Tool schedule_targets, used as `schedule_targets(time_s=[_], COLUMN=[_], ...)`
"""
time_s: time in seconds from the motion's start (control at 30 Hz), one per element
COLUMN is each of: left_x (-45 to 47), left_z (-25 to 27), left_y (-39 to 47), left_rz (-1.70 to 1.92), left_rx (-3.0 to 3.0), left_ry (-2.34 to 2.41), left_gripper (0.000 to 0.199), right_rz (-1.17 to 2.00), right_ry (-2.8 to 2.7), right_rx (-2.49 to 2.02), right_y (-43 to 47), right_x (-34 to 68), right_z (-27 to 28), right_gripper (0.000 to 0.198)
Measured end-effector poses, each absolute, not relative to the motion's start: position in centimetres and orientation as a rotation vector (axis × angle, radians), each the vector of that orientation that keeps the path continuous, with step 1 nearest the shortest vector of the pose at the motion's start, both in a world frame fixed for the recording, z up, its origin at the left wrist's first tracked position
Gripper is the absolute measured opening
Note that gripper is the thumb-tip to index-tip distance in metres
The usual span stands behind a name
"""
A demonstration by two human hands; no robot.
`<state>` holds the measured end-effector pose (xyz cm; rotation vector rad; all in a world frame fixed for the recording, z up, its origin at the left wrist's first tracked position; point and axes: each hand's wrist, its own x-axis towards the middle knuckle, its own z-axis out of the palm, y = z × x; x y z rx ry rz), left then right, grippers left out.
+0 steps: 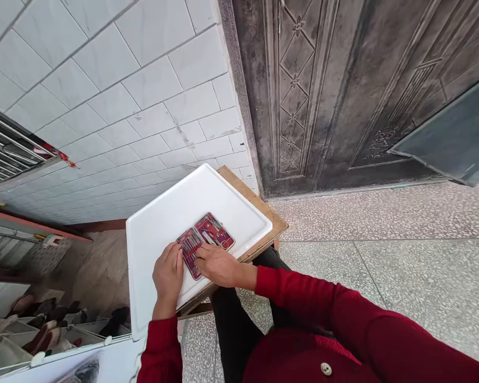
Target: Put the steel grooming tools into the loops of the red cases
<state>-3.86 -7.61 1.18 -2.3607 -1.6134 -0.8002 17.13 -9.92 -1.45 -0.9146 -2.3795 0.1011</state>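
Observation:
An unfolded manicure set [207, 239] with a red lining lies on a white tray-like board [151, 250]. Rows of slim metal tools fill both halves of its case. My left hand [168, 272] is at the left edge of the case, its fingers closed and pinching that edge. Over the lower middle of the set, my right hand [217, 264] reaches in from the right. Its fingers are bent down and closed among the tools of the left half. What those fingertips hold, if anything, is hidden beneath them.
The board rests on a wooden table [279, 223] against a white tiled wall [143, 101]. A dark embossed metal door [323, 96] stands to the right. Shoes on a rack [48, 335] are at lower left. My legs are close to the table's front edge.

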Motion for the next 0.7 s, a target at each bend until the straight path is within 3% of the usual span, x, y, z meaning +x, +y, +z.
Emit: schedule_targets(time_s=[0.2,0.37,0.7], left_x=[-2.4,-2.6,-3.2], left_z=[2.1,0.3,-0.2], left_y=[-2.2,-1.9,-1.8], left_rz=[-0.748,-0.913,-0.948], left_rx=[-2.349,-2.412,-2.424], left_ry=[-1.789,-1.843,-1.806], left_gripper=[0.039,0.036,0.033], right_rz=[0.338,0.354,0.616], right_ry=[-2.258,-2.219,-2.383], right_rx=[-0.878,-1.199,-1.174], right_y=[-7.2,-0.9,4.5], right_x=[20.2,25.1,24.8], right_z=[1.6,4.7,3.0], right_gripper=[0.02,0.023,0.007])
